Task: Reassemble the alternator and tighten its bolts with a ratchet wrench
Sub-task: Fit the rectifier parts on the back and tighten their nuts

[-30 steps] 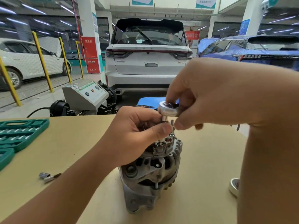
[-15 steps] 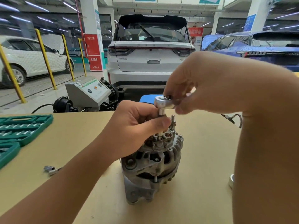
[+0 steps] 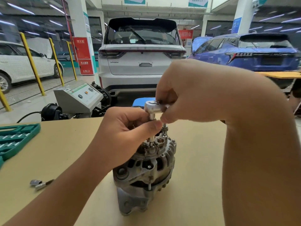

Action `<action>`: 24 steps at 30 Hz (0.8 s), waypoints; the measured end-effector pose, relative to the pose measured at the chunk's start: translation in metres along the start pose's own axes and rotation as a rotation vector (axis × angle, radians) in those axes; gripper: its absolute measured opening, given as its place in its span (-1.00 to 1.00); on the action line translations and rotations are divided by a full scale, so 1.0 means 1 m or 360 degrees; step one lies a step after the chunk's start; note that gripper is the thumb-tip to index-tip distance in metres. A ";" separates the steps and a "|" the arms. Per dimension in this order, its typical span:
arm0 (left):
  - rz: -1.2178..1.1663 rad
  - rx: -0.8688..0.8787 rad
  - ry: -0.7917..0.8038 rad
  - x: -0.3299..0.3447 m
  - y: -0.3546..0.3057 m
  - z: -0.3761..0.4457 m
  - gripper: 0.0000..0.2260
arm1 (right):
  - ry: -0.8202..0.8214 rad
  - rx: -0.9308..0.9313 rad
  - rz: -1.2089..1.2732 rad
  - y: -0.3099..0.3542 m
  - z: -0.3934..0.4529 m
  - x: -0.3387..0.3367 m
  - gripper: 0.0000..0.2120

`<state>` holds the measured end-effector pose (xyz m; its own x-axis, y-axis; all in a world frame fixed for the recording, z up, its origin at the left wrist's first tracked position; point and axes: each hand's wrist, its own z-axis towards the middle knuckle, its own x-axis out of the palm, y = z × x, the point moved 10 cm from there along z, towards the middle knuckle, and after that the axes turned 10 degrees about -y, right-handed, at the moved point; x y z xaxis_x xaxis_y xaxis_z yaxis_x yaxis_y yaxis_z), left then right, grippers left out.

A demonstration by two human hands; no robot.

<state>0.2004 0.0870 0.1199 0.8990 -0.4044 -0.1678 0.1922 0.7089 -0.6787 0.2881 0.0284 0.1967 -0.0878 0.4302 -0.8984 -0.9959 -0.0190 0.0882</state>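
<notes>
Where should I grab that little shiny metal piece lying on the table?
I'd pinch the small metal socket across its round middle, coming straight down from above. It lies flat on its side on the table, left of the alternator, with open space all around it.

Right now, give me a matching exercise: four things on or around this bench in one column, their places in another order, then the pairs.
Things:
1. alternator
2. ratchet wrench
3. green socket tray
4. loose sockets

Places:
A. at the table's far left edge
B. upright at mid-table, between both hands
C. lying on the table, near left, beside the left forearm
D. gripped by the right hand above the alternator, its extension pinched by the left hand

Pairs: 1-B, 2-D, 3-A, 4-C
</notes>
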 end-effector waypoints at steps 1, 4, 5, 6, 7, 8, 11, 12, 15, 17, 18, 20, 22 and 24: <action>0.0006 0.0016 0.0013 0.001 0.000 0.000 -0.91 | 0.0027 -0.0021 -0.0017 0.001 -0.002 0.000 -0.87; -0.0016 0.0008 0.0065 0.001 0.002 0.001 -0.89 | 0.0051 0.0014 0.0113 -0.001 -0.002 -0.001 -0.83; -0.0021 0.0005 0.0072 0.001 0.002 0.001 -0.87 | 0.0021 0.0038 0.0143 -0.002 0.000 -0.001 -0.81; -0.0014 0.0005 0.0069 0.001 0.003 0.000 -0.86 | -0.0018 0.0048 0.0143 -0.002 0.002 -0.001 -0.80; 0.0004 0.0013 0.0060 0.001 0.002 0.000 -0.86 | -0.0048 0.0042 0.0125 -0.001 0.003 -0.002 -0.82; 0.0024 0.0027 0.0043 0.001 0.001 0.000 -0.87 | -0.0052 0.0025 0.0099 0.001 0.003 -0.002 -0.85; 0.0012 0.0053 -0.0017 0.000 -0.001 -0.002 -0.85 | 0.0028 0.0008 0.0052 0.001 -0.002 -0.002 -0.84; -0.0001 0.0060 -0.0004 0.000 -0.002 -0.002 -0.85 | 0.0051 0.0010 0.0073 0.001 -0.004 -0.003 -0.82; -0.0030 0.0033 0.0041 0.001 0.000 -0.003 -0.87 | 0.0020 0.0030 0.0132 0.001 0.000 -0.002 -0.74; -0.0039 0.0017 -0.0014 -0.002 0.001 -0.002 -0.85 | -0.0050 0.0034 0.0095 0.003 0.002 -0.002 -0.77; -0.0039 0.0024 -0.0042 -0.003 0.000 -0.002 -0.84 | -0.0047 0.0003 0.0056 0.007 0.003 -0.001 -0.80; -0.0059 0.0056 -0.0015 0.001 -0.002 -0.002 -0.82 | 0.0012 -0.0048 -0.0012 0.009 0.000 0.001 -0.85; -0.0075 0.0060 0.0057 0.005 -0.004 -0.002 -0.83 | 0.0073 -0.0039 -0.0011 0.006 -0.004 0.001 -0.84; -0.0059 0.0045 0.0083 0.004 -0.002 -0.001 -0.85 | 0.0093 -0.0003 0.0068 0.004 -0.005 0.001 -0.77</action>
<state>0.2036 0.0829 0.1198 0.8694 -0.4598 -0.1808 0.2366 0.7087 -0.6646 0.2838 0.0245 0.1943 -0.1310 0.3754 -0.9176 -0.9913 -0.0377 0.1261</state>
